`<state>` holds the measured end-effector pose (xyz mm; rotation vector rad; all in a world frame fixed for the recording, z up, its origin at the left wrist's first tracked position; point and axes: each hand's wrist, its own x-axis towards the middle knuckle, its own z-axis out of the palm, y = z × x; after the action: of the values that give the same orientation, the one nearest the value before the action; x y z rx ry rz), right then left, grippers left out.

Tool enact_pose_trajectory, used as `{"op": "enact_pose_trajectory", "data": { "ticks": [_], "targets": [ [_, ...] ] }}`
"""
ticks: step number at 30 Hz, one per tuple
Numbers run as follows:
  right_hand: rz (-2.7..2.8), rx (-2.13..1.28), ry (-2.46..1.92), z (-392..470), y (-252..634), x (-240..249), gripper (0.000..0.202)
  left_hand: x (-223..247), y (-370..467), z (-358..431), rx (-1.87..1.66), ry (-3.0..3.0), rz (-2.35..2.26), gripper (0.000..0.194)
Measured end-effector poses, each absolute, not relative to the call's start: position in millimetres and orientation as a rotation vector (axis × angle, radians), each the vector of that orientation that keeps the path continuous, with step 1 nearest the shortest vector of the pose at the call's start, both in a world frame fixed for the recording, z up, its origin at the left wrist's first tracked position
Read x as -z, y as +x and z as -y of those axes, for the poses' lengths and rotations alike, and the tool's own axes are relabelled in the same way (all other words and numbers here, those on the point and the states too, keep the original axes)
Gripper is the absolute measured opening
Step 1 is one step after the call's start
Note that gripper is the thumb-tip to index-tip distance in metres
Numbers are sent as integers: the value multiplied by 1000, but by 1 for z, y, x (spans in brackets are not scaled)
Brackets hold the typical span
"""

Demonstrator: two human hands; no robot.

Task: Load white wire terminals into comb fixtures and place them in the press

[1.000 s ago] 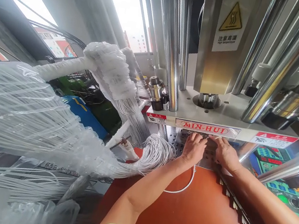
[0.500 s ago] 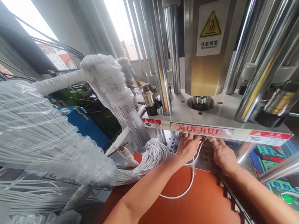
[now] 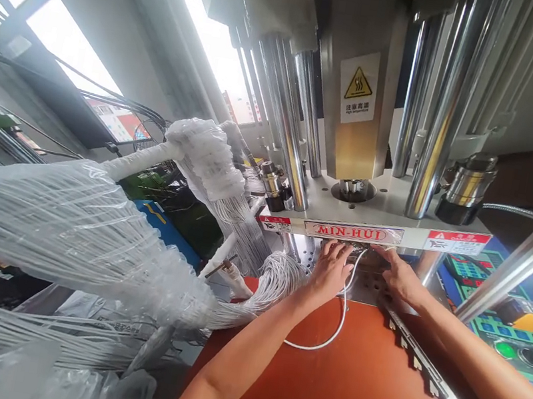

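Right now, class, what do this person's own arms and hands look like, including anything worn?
The left hand and right hand are bare, with no gloves, watch or bracelet in view. Both forearms are uncovered too; any sleeves show too little to describe.

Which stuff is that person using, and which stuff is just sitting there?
Seems in use:
MIN-HUI machine, with the left hand and right hand just below its sign
White cable, looping over the orange-brown board

Seems just there, untouched:
Blue thing in the background
Cables at lower left
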<state>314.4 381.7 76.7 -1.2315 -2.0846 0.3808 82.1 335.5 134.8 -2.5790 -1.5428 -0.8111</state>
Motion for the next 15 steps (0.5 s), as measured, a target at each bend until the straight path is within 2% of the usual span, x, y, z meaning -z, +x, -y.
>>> {"op": "enact_pose_trajectory", "data": {
  "ticks": [9, 15],
  "targets": [
    [2221, -196, -1243, -380, 306, -76, 75, -143, 48, -244, 1015, -2719, 1640, 44],
    [2128, -231, -1344, -390, 309, -91, 61, -139, 52, -195, 1122, -2767, 1601, 50]
  ]
}}
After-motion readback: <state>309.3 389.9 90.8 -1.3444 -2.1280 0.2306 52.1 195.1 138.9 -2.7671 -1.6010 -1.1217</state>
